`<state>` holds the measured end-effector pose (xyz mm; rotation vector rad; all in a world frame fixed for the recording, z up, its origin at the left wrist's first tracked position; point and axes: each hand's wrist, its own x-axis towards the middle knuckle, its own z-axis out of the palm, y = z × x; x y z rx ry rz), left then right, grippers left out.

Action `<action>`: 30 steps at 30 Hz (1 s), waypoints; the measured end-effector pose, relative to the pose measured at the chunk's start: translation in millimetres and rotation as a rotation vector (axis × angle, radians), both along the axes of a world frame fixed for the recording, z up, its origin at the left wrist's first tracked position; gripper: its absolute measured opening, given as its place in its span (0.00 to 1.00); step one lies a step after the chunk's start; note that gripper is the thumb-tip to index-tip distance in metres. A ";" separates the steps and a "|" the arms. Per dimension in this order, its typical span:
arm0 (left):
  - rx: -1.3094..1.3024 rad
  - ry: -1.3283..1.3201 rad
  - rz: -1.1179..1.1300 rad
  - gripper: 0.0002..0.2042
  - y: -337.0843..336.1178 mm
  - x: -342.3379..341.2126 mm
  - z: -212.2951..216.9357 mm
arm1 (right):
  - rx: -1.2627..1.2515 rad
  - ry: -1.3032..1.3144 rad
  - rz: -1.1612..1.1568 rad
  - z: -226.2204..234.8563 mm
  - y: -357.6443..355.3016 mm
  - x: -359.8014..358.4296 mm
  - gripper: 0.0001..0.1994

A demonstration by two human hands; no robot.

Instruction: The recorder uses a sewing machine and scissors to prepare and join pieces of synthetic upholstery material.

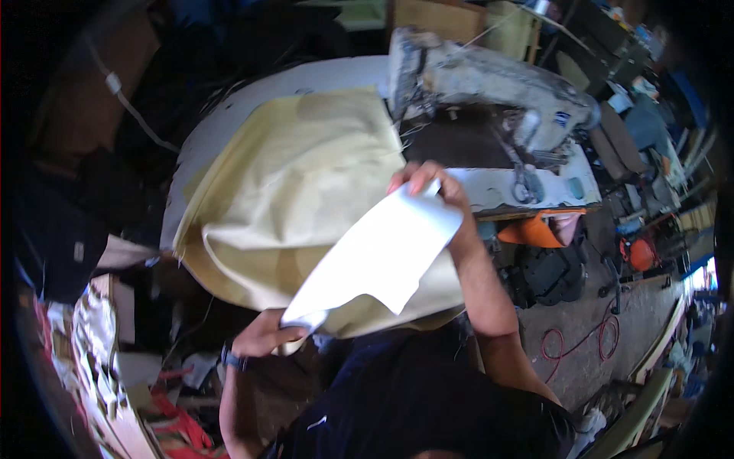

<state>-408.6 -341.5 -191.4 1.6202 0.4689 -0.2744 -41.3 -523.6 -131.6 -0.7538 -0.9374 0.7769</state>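
A white sheet-like piece, with a curved edge and a pointed corner, stretches between my two hands. My left hand pinches its lower left end near my body. At its upper right end my right hand grips it, fingers curled over the edge. Beneath it a large cream-yellow piece of sheet material lies spread and wrinkled over the white table, its near side hanging toward my lap. Whether the white piece is cloth, vinyl or paper I cannot tell.
A worn industrial sewing machine stands on the table at the far right. Orange material hangs below the table's right edge. A red hose coils on the floor at right. Scraps and red cloth lie at lower left.
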 end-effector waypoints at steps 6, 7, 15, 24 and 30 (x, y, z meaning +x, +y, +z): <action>-0.037 -0.365 0.517 0.10 -74.5 71.0 39.3 | -0.258 -0.787 0.112 -14.9 -26.9 -93.6 0.18; -0.089 -0.477 0.624 0.12 -90.0 94.6 37.6 | -0.258 -0.872 0.018 -10.2 -34.6 -104.5 0.23; -0.017 -0.791 0.004 0.29 -119.9 159.9 35.9 | -0.339 -0.728 -0.494 -4.5 -74.7 -71.7 0.36; 0.020 -0.539 -0.379 0.23 -105.8 119.7 44.7 | -0.417 -0.237 -0.805 16.8 -154.2 -4.8 0.15; -0.106 -0.210 -0.174 0.18 -85.7 101.4 9.0 | -0.625 -0.152 -1.155 33.5 -276.3 11.0 0.11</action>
